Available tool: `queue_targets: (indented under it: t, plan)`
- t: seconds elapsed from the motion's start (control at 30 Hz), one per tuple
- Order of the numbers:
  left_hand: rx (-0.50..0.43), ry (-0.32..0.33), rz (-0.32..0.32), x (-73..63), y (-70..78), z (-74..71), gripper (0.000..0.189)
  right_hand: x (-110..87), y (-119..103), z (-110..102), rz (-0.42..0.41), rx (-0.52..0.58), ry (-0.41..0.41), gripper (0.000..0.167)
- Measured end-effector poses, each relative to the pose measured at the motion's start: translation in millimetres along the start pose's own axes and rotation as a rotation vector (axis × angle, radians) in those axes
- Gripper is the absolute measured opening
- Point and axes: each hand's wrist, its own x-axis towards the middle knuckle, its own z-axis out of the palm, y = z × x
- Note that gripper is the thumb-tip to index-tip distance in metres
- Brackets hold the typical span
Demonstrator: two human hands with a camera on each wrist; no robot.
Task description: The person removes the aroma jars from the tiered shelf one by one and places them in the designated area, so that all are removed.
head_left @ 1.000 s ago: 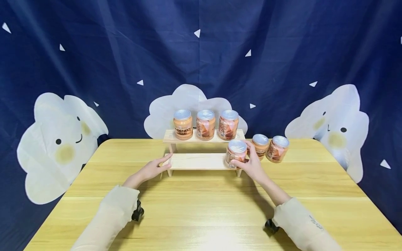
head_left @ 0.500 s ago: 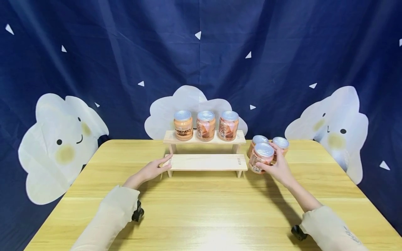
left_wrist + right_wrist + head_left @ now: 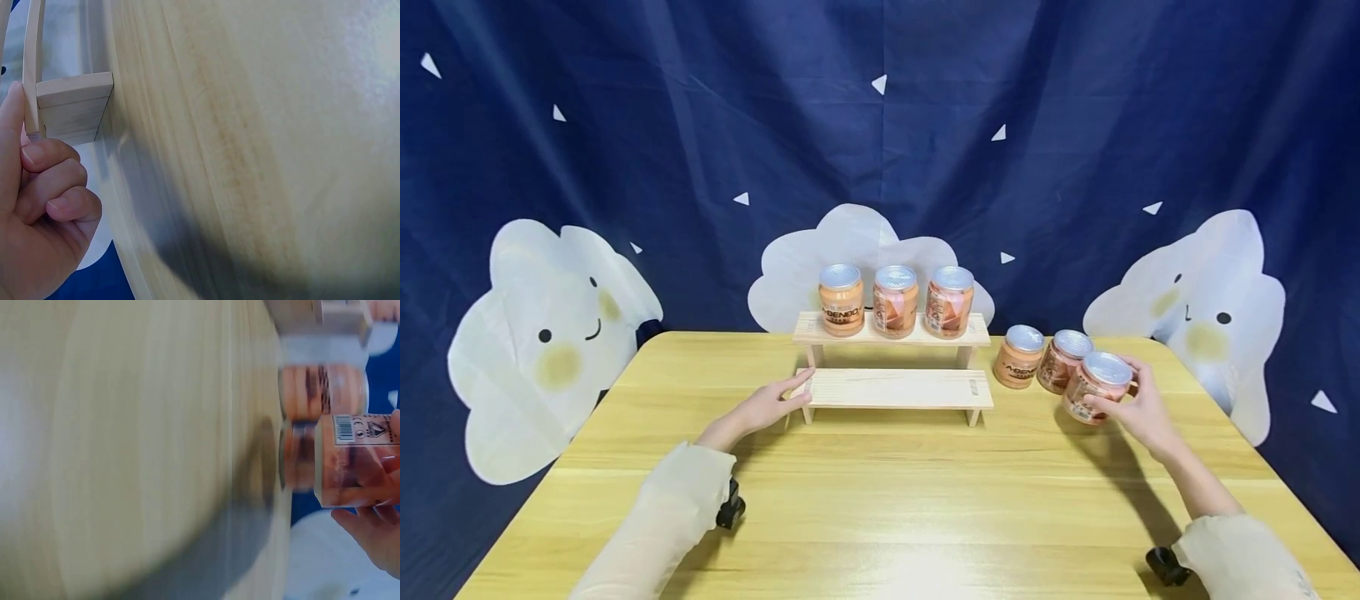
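My right hand (image 3: 1146,412) grips a jar (image 3: 1093,392) with a silver lid and a pink-orange label. In the right wrist view this jar (image 3: 356,465) is lifted off the table, its barcode showing. Close behind it stand two similar jars, a brown-lettered one (image 3: 1018,360) and a pinkish one (image 3: 1057,367). My left hand (image 3: 765,406) holds the left end of a two-tier wooden shelf (image 3: 887,388) at its lower board. The left wrist view has the index finger along the board and other fingers curled beside it (image 3: 53,181). No jar stands on that lower board.
On the upper tier are three jars: a left one (image 3: 842,304), a middle one (image 3: 896,304) and a right one (image 3: 950,304). The wooden table (image 3: 880,492) extends in front of the shelf. A dark blue curtain (image 3: 880,150) with cloud shapes hangs behind.
My right hand has carried the jar from the lower board's right end rightward, past the two standing jars. My left hand has stayed at the shelf's left end.
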Motion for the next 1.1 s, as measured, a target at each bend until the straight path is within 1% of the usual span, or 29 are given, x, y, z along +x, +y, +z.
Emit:
queue_targets:
  t: [0.03, 0.07, 0.23, 0.3, 0.43, 0.57, 0.67, 0.73, 0.93, 1.1]
  plan:
    - [0.0, -0.002, -0.003, -0.1, 0.2, -0.2, 0.061, 1.0, 4.5, -3.3, 0.018, -0.01, 0.013, 0.069]
    - [0.001, -0.005, -0.007, -0.3, 0.4, -0.3, 0.061, 1.5, 5.0, -6.6, 0.048, -0.053, 0.012, 0.07]
    - [0.005, -0.016, -0.011, -0.9, 3.8, -1.1, 0.06, 7.0, 19.1, -19.9, 0.125, -0.128, -0.008, 0.073]
    - [0.006, -0.014, -0.002, -0.5, 5.5, -1.1, 0.06, 9.6, 23.2, -24.6, 0.123, -0.159, -0.044, 0.075]
    - [0.003, -0.013, 0.003, -0.7, 8.3, -1.3, 0.059, 16.9, 32.6, -29.3, 0.12, -0.19, -0.076, 0.074]
    - [0.007, -0.008, -0.01, -1.1, 8.6, -2.1, 0.06, 23.1, 37.1, -32.8, 0.098, -0.159, -0.105, 0.072]
    - [0.005, -0.01, -0.019, -0.8, 7.6, -1.9, 0.06, 24.9, 38.6, -34.7, 0.097, -0.144, -0.117, 0.072]
    - [0.005, -0.01, -0.024, -0.4, 6.8, -1.4, 0.06, 24.7, 39.4, -34.8, 0.114, -0.139, -0.117, 0.074]
    - [0.014, -0.003, -0.017, 0.7, 3.7, -1.4, 0.061, 22.8, 40.7, -30.9, 0.21, -0.128, -0.088, 0.076]
    - [0.012, -0.016, -0.024, -0.2, 4.2, -1.7, 0.061, 22.4, 44.9, -28.9, 0.217, -0.111, -0.073, 0.074]
